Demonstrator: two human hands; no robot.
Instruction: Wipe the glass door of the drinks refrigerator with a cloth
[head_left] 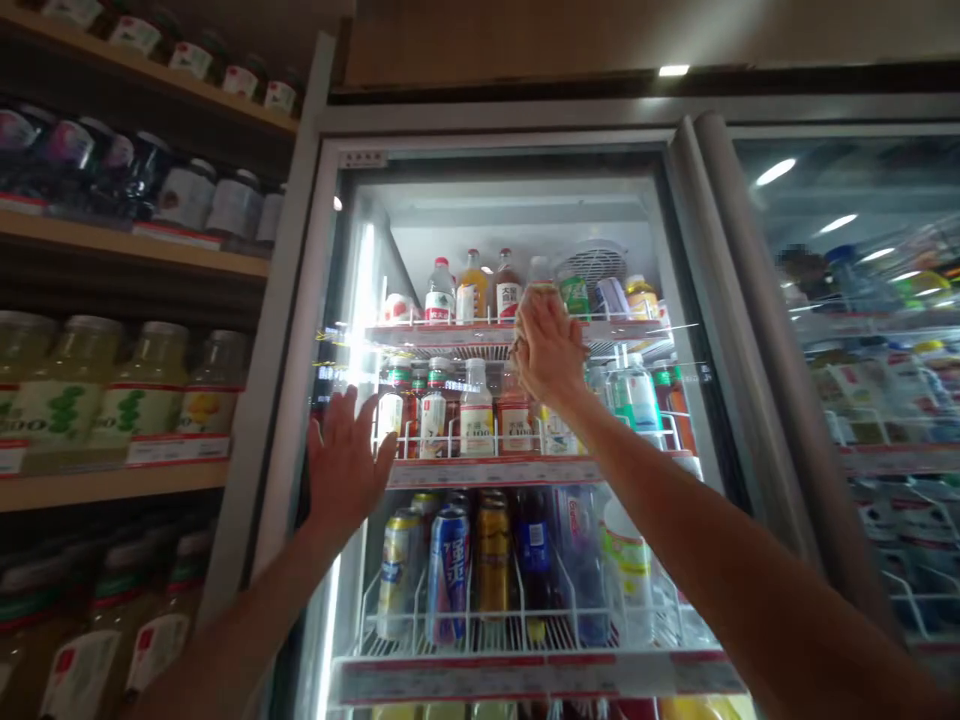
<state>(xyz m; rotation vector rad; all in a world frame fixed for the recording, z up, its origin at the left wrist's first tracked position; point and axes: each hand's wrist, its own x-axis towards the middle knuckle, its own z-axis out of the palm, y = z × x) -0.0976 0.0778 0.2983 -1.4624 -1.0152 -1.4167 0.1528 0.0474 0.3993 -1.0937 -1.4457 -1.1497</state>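
A closed glass door [480,225] of a lit drinks fridge stands in front of me. My right hand [551,345] presses a crumpled light cloth [541,292] to the glass, at the height of the top shelf. Most of the cloth lies hidden under the palm and fingers. Lower and to the left, my left hand [349,455] is raised with fingers spread near the door's left side; it holds nothing. Whether it touches the glass I cannot tell. Behind the door are bottles [477,410] on the middle shelf and cans [449,570] on the one below.
Wooden shelves [112,480] with several rows of bottled drinks rise on the left. A grey upright handle [750,300] runs along the door's right side. Further right is a second glass fridge door [840,260] with light reflections.
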